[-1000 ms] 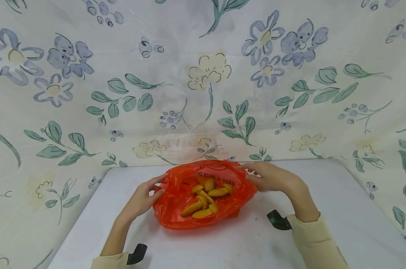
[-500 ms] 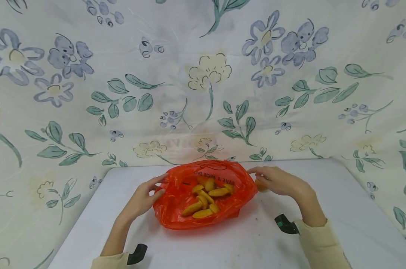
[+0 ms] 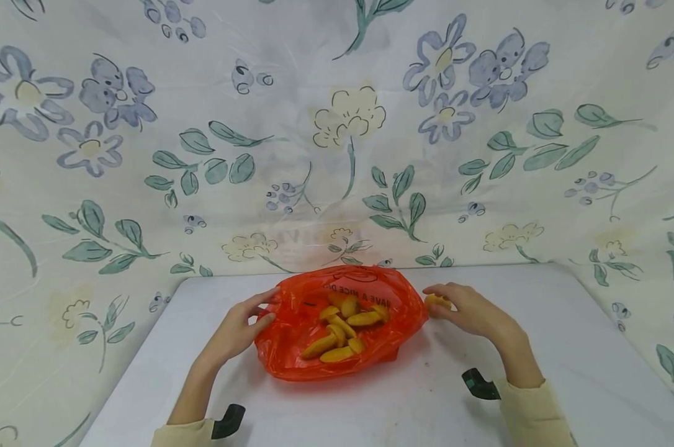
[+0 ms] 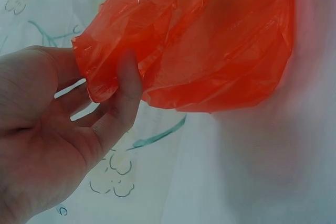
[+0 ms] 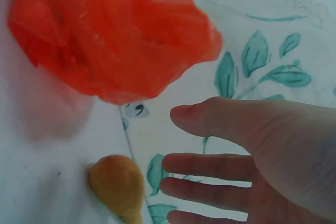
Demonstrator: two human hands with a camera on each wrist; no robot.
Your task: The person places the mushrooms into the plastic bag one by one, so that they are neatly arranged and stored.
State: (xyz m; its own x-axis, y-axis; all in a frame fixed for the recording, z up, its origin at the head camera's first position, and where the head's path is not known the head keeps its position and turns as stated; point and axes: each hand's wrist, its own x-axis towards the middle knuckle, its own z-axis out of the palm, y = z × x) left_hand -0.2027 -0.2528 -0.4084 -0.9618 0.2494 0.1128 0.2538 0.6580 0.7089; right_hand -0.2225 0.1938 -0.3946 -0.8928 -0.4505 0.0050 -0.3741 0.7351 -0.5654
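Note:
A red plastic bag (image 3: pixel 298 360) lies on its side in the middle of the white table, its mouth facing me. Inside it rest several yellow-brown mushrooms (image 3: pixel 337 354). My left hand (image 3: pixel 238 326) holds the bag's left edge; in the left wrist view, the fingers of that hand (image 4: pixel 58 129) lie on both sides of the red film. To the right of the bag, my right hand (image 3: pixel 476 312) is apart from it, thumb and fingers spread with nothing between them. One loose mushroom (image 5: pixel 116 182) lies on the table by that hand, partly hidden behind it in the head view.
The white table (image 3: pixel 337 416) ends at the back against a hanging floral cloth (image 3: pixel 292 155), which also drapes down both sides. Dark wrist-worn devices (image 3: pixel 479 383) stick out at both cream sleeves (image 3: pixel 532 410).
My right hand has let go of the bag's right edge and moved right, towards the loose mushroom, which has come into sight. The left hand and the bag stay in place.

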